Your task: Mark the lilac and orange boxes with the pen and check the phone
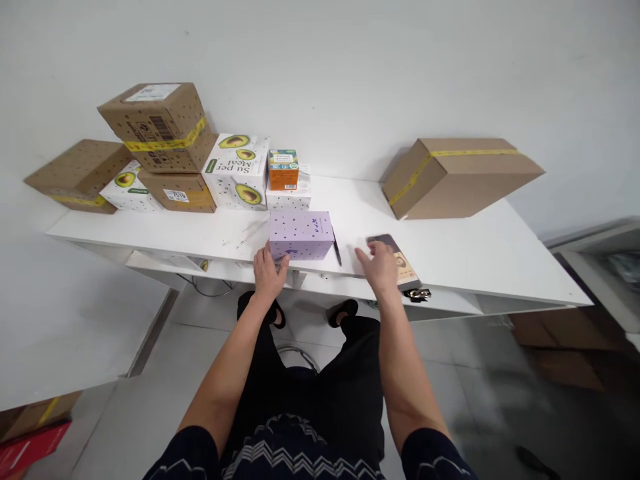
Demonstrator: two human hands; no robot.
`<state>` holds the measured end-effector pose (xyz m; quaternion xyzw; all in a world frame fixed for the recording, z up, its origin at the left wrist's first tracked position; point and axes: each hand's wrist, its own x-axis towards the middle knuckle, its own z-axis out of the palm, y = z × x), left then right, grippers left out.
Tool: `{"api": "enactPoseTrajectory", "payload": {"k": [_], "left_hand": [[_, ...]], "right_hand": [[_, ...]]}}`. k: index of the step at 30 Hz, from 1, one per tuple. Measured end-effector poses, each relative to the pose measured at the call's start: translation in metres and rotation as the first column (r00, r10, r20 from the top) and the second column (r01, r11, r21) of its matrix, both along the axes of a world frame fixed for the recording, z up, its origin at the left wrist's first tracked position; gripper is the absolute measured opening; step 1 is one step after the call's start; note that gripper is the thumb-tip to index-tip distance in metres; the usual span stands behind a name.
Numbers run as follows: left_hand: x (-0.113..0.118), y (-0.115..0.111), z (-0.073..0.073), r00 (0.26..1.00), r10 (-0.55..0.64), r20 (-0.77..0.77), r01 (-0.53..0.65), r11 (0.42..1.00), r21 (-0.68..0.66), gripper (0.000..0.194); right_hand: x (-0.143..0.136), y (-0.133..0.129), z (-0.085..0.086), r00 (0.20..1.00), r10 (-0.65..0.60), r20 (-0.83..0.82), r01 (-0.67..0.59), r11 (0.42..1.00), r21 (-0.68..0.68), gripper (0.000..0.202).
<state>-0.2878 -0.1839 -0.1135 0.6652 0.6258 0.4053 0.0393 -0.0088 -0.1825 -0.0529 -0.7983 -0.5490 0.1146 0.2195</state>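
1. My left hand (269,272): grip partly open, thumb and fingers against the near left corner of the purple box (301,235), not closed round it.
2. My right hand (380,267): grip open, fingers spread, holding nothing; it hovers just left of the phone (395,257).
3. Purple box: on the white counter (465,253), near edge, centre.
4. Black pen (337,252): just right of the box.
5. Stacked cartons (160,127): far left.
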Motion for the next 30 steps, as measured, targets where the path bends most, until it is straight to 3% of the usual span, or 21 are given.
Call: {"api": "enactPoseTrajectory", "payload": {"k": [2,6,8,12,17,20,22,24,26,28,30], "left_hand": [[0.000,0.001,-0.001,1.000,-0.004,-0.006,0.004,1.000,0.001,0.071],[0.002,0.002,-0.002,1.000,0.004,-0.017,-0.004,1.000,0.012,0.070],[0.003,0.002,-0.002,1.000,0.009,-0.020,-0.009,1.000,0.014,0.071],[0.004,0.002,-0.001,1.000,0.007,-0.028,-0.006,1.000,0.017,0.071],[0.002,0.001,0.000,0.999,0.017,-0.051,-0.015,0.999,0.029,0.071],[0.002,0.001,0.000,0.998,0.014,-0.061,-0.012,1.000,0.022,0.071],[0.002,0.000,-0.001,0.999,0.007,-0.053,-0.007,1.000,0.012,0.070],[0.002,0.000,-0.001,0.999,0.010,-0.039,-0.010,1.000,0.007,0.070],[0.002,0.000,-0.002,0.999,0.016,-0.028,-0.016,1.000,0.009,0.072],[0.003,0.000,-0.001,0.999,0.023,-0.023,-0.023,1.000,0.009,0.073],[0.003,0.001,-0.001,0.999,0.027,-0.023,-0.027,1.000,0.009,0.073]], "right_hand": [[0.027,-0.015,-0.003,0.991,-0.094,0.095,0.093,0.996,0.019,0.061],[0.065,-0.035,-0.012,0.987,-0.112,0.112,0.134,0.968,-0.211,0.089],[0.072,-0.036,-0.017,0.993,-0.064,0.097,0.087,0.965,-0.248,0.086],[0.071,-0.027,-0.022,0.993,-0.013,0.121,0.035,0.983,-0.178,0.075],[0.061,-0.022,-0.015,0.991,-0.014,0.135,0.037,0.984,-0.172,0.073],[0.056,-0.033,-0.012,0.999,-0.048,0.022,0.050,0.994,-0.101,0.078],[0.051,-0.047,-0.012,0.967,-0.079,-0.241,0.080,0.997,-0.006,0.081],[0.042,-0.065,-0.011,0.790,-0.060,-0.611,0.133,0.988,0.075,0.079],[0.027,-0.083,-0.006,0.451,0.028,-0.892,0.171,0.978,0.117,0.071],[0.005,-0.099,0.002,0.080,0.115,-0.990,0.159,0.979,0.127,0.061],[-0.022,-0.111,0.011,-0.215,0.138,-0.967,0.096,0.988,0.120,0.058]]}}
